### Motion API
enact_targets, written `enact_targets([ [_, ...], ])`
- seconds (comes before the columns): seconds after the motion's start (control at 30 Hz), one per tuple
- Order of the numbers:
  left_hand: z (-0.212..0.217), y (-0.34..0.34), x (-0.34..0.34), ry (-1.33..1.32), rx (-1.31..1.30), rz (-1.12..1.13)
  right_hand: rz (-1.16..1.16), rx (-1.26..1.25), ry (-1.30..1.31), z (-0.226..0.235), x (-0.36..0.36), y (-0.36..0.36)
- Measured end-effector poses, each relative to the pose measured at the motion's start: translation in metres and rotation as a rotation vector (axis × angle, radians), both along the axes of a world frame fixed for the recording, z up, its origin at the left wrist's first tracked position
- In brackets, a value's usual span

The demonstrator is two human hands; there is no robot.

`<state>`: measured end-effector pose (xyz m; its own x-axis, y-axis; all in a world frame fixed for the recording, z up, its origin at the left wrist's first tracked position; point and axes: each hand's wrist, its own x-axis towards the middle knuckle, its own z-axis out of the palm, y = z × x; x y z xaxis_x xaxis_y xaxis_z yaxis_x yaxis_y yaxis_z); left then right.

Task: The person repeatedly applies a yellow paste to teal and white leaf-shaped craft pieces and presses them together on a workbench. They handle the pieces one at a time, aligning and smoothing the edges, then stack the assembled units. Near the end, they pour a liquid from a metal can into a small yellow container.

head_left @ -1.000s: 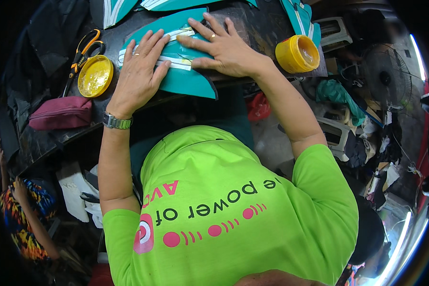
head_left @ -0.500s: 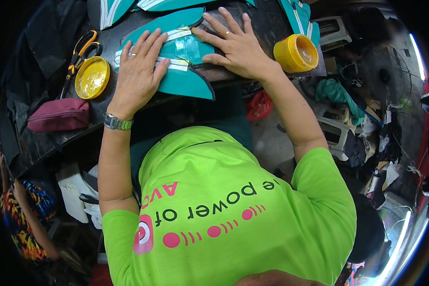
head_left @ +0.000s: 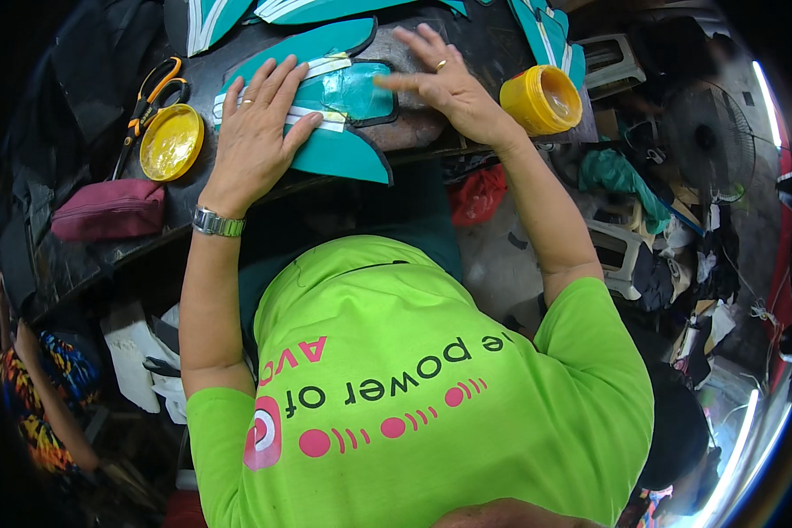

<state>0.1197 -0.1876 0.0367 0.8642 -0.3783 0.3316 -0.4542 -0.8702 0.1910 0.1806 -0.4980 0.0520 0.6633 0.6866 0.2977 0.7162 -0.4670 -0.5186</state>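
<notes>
A teal, white-striped piece [head_left: 345,92] lies on the dark table [head_left: 204,72].

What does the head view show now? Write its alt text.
A person's left hand lies flat on a teal cut piece with white strips on a dark worktable; the right hand, fingers spread, is at the piece's right end. An open yellow jar sits right; a yellow lid, orange-and-black scissors and a maroon zip pouch lie left.
</notes>
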Motion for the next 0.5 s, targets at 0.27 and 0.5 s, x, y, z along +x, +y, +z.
enact_targets([
  [0.27, -0.002, -0.001, 0.001, -0.052, 0.005, 0.002, -0.114, -0.334, -0.168, -0.021, -0.005, 0.005],
  [0.5, -0.002, -0.001, 0.0, -0.056, 0.0, 0.0, -0.005, -0.154, 0.025, -0.011, -0.008, -0.01],
])
